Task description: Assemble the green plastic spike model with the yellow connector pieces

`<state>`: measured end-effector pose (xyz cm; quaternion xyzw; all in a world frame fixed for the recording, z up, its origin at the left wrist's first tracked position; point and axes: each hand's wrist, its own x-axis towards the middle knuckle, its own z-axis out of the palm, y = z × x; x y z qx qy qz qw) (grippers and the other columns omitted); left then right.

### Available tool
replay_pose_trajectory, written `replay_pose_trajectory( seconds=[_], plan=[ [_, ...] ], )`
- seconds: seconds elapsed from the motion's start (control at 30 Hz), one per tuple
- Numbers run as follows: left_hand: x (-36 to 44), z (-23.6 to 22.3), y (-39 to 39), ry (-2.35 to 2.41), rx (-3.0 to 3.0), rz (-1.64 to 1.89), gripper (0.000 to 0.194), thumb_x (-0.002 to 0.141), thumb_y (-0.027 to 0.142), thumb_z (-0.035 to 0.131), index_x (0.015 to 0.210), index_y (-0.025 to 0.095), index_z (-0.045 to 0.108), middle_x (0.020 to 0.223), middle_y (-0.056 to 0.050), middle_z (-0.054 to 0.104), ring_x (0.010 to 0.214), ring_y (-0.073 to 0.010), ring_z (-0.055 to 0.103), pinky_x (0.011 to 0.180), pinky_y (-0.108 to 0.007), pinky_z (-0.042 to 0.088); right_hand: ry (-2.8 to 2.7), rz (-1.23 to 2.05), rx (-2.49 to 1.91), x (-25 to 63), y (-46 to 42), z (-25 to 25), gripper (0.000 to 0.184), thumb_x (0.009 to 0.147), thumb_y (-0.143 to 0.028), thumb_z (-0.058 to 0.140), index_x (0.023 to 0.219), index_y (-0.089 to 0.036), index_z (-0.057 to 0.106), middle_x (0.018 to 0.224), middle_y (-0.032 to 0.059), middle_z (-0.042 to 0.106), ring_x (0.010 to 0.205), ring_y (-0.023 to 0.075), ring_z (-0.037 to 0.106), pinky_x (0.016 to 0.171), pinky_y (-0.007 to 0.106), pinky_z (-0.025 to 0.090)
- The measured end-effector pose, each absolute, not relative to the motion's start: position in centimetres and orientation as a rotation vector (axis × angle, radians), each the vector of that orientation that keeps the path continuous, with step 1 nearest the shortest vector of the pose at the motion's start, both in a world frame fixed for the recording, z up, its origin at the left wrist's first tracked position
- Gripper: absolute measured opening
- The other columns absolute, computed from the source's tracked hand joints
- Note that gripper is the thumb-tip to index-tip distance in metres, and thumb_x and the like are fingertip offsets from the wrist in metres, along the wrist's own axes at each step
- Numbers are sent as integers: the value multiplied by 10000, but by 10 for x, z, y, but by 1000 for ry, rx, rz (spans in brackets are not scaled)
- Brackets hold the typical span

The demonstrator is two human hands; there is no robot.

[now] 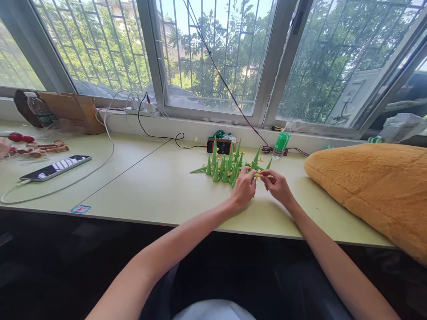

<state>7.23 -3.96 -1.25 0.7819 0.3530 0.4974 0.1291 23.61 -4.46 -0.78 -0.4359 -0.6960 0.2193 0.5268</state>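
Observation:
Just in front of me on the table, several green pointed cones (216, 172) on round bases stand close together, with small yellow pieces among them. A few cones lie tilted or on their sides. At the right edge of this cluster my two hands meet. My right hand (277, 186) pinches a small yellow piece (258, 174) between thumb and fingertips. My left hand (244, 189) is closed at the other end of the same piece, its fingers partly covering the nearest cones. The exact shape of the yellow piece is too small to make out.
Behind the cones a phone (219, 146) is propped up, with a green-labelled bottle (282, 141) to its right. A large orange-brown plush cushion (363, 178) fills the right side. To the left lie a charging phone (56, 168), its white cable and wooden toys (42, 150) near another person's hand (4, 147).

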Motion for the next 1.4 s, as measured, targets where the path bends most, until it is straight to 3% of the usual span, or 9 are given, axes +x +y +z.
replay_pose_trajectory(
  seconds=[0.37, 0.67, 0.97, 1.27, 1.4],
  plan=[
    [71, -10, -42, 1038, 2301, 1424, 299, 876, 136, 490, 1142, 171, 622, 1244, -120, 508, 805, -142, 612, 853, -361, 523, -1702, 488, -1101, 237, -42, -11, 412, 869, -580, 535, 871, -172, 594, 679, 4, 545, 469, 101, 466, 441, 239, 377],
    [72, -13, -41, 1024, 2306, 1411, 294, 867, 127, 485, 1115, 178, 636, 1246, -113, 505, 765, -125, 594, 792, -321, 532, -1776, 303, -1202, 237, -44, -8, 489, 914, -594, 441, 657, -190, 539, 469, -20, 480, 454, 123, 438, 501, 257, 391],
    [72, -12, -42, 1042, 2304, 1426, 281, 869, 125, 482, 1101, 177, 632, 1234, -113, 500, 782, -135, 595, 801, -340, 529, -1750, 440, -1100, 233, -48, -6, 400, 872, -571, 535, 873, -173, 572, 736, 32, 596, 515, 114, 500, 480, 245, 399],
    [72, -15, -40, 999, 2309, 1414, 290, 855, 112, 486, 1096, 175, 635, 1218, -113, 502, 807, -137, 593, 776, -312, 529, -1819, 271, -1210, 234, -46, -6, 471, 913, -576, 446, 667, -186, 543, 512, -9, 507, 471, 118, 434, 489, 251, 369],
    [72, -15, -40, 1000, 2292, 1420, 275, 869, 138, 481, 1099, 177, 628, 1216, -114, 494, 808, -137, 589, 762, -307, 529, -1792, 304, -1189, 234, -47, -6, 427, 910, -565, 468, 740, -185, 564, 565, -4, 544, 487, 121, 466, 508, 252, 386]
  ],
)
